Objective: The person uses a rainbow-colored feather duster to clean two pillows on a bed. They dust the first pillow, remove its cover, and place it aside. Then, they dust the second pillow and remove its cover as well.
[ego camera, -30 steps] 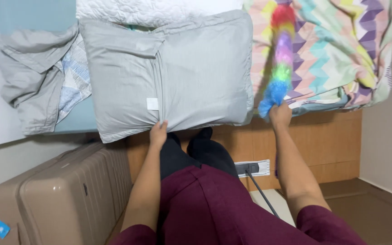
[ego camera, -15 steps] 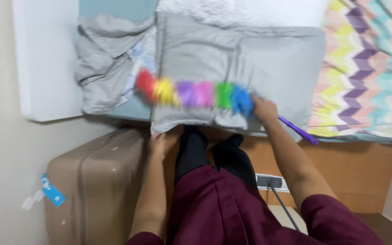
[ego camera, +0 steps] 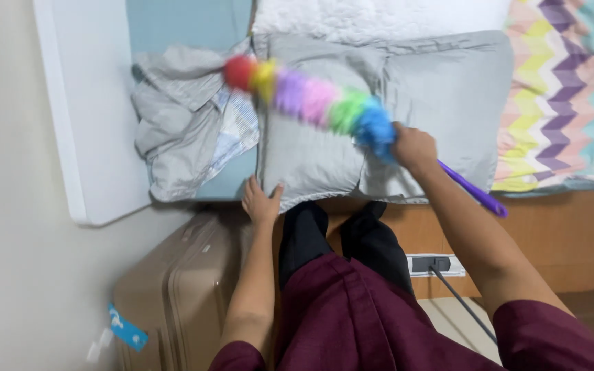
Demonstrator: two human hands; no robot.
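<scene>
A rainbow-coloured fluffy duster (ego camera: 311,96) with a purple handle lies across a grey pillow (ego camera: 441,103) on the bed. My right hand (ego camera: 412,148) is shut on the duster where the blue tuft meets the handle, and the handle's end sticks out below my forearm. The duster's red tip points left toward a crumpled grey cloth. My left hand (ego camera: 261,201) rests flat on the pillow's near left corner at the bed edge, fingers apart.
A crumpled grey and patterned cloth (ego camera: 187,124) lies left of the pillow. A zigzag blanket (ego camera: 572,82) covers the bed's right side. A beige suitcase (ego camera: 173,295) stands at the lower left beside the white headboard (ego camera: 91,117). A power strip (ego camera: 434,263) sits on the floor.
The duster swung from upright over the zigzag blanket down and left across the pillow. The view shifted left. My left hand stayed at the pillow's near edge.
</scene>
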